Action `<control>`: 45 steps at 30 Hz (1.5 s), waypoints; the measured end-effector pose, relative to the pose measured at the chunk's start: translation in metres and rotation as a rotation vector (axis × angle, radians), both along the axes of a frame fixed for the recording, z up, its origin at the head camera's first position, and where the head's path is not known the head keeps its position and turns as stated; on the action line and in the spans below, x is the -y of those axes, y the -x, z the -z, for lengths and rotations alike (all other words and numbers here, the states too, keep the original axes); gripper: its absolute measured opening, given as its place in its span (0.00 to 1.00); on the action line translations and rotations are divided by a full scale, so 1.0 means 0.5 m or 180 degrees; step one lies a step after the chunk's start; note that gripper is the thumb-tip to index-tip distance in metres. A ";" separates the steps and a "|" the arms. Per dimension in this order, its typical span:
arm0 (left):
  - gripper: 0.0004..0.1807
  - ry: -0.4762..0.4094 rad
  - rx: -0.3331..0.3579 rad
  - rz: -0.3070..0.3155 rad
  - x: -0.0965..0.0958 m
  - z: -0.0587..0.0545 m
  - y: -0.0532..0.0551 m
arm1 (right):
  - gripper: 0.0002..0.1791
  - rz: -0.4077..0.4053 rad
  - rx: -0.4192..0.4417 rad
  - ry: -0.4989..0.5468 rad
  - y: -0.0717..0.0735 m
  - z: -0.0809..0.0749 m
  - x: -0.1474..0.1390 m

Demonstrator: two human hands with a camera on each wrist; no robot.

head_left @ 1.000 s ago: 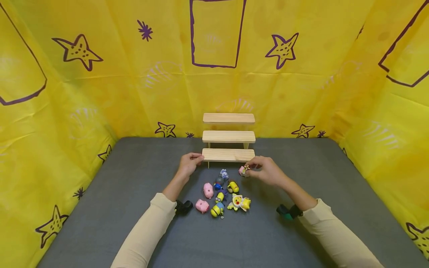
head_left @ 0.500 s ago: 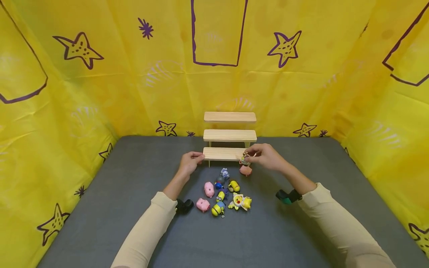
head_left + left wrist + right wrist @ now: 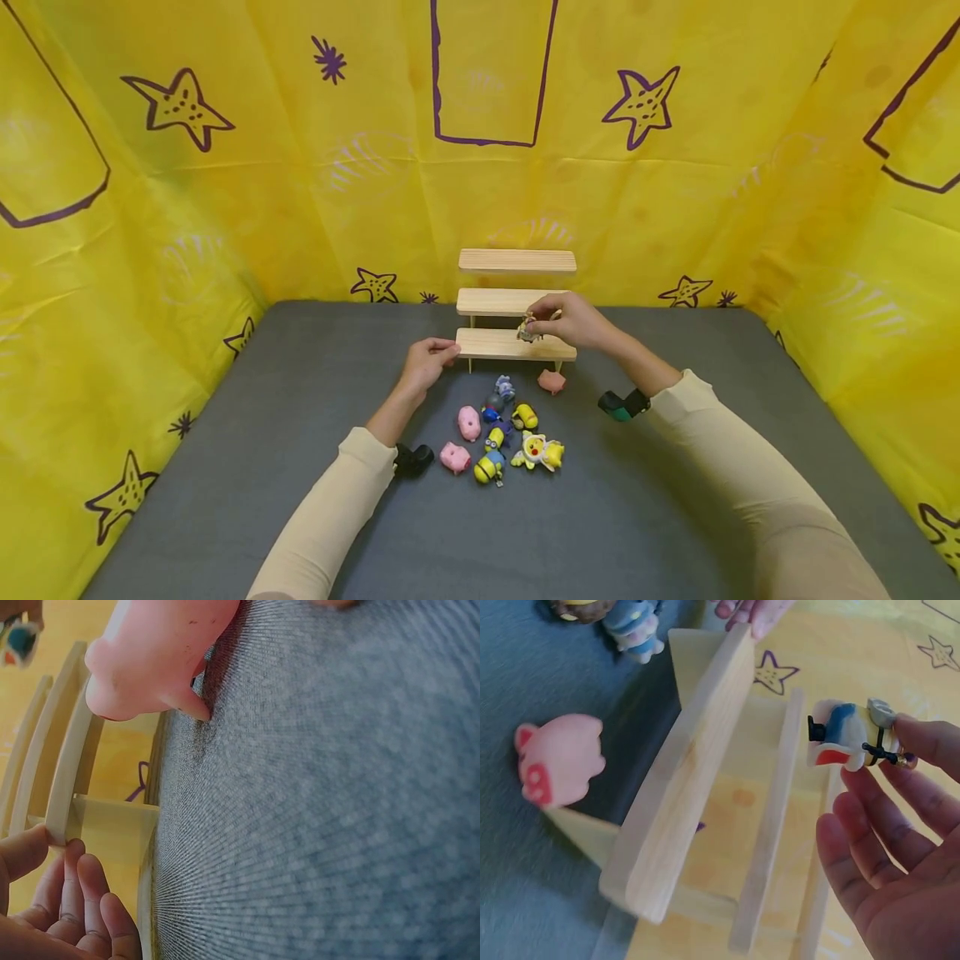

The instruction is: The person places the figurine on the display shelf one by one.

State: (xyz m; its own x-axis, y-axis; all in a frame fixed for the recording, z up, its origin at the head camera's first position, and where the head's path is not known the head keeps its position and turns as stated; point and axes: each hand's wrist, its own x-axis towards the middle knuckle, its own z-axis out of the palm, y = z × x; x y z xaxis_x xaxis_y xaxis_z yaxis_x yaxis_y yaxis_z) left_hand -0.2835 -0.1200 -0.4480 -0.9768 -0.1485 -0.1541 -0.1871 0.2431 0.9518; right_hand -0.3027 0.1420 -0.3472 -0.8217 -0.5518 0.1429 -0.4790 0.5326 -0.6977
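Note:
My left hand point(image 3: 424, 367) pinches the left end of the lowest board of a three-tier wooden display stand point(image 3: 491, 342). In the left wrist view, the thumb and fingertips meet at that board end. My right hand point(image 3: 577, 322) holds a small minion figurine point(image 3: 855, 735) between thumb and fingertips above the stand's lowest board. The figurine has blue, white and red on its lower part and a thin dark piece across it. In the right wrist view it lies sideways, apart from the boards. A pink pig figurine point(image 3: 552, 381) sits before the stand's right front leg.
Several toy figurines lie grouped on the grey cloth in front of the stand: pink pigs point(image 3: 454, 457), yellow minions point(image 3: 489, 468), a yellow figure in a white hood point(image 3: 537, 451) and a blue-grey one point(image 3: 505, 387). Yellow printed curtain point(image 3: 300, 208) surrounds the table.
My right hand has lifted the minion figurine from beside the pink pig up and leftward over the lowest board. The left hand keeps its pinch on the stand.

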 end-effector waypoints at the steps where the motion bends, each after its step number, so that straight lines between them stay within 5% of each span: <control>1: 0.15 -0.0002 -0.0005 -0.0001 0.000 -0.001 0.000 | 0.11 0.0004 0.0017 -0.0007 0.004 0.000 0.007; 15: 0.15 0.0028 0.0065 -0.0034 0.003 0.000 0.006 | 0.13 0.0029 0.0229 -0.0021 0.046 0.027 0.094; 36: 0.16 -0.0135 0.0173 0.0135 0.008 0.002 0.007 | 0.13 0.0025 0.0167 -0.0118 0.057 0.087 0.170; 45: 0.16 -0.0168 0.0188 0.0111 0.008 0.001 0.010 | 0.16 0.0044 0.0130 -0.0061 0.059 0.088 0.169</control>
State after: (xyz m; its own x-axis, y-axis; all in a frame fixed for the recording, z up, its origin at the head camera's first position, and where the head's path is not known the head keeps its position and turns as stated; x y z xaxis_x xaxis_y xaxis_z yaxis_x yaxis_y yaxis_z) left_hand -0.2883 -0.1242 -0.4485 -0.9702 -0.1046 -0.2184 -0.2356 0.2002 0.9510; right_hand -0.3320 0.0575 -0.3911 -0.8341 -0.5427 0.0986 -0.4429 0.5524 -0.7062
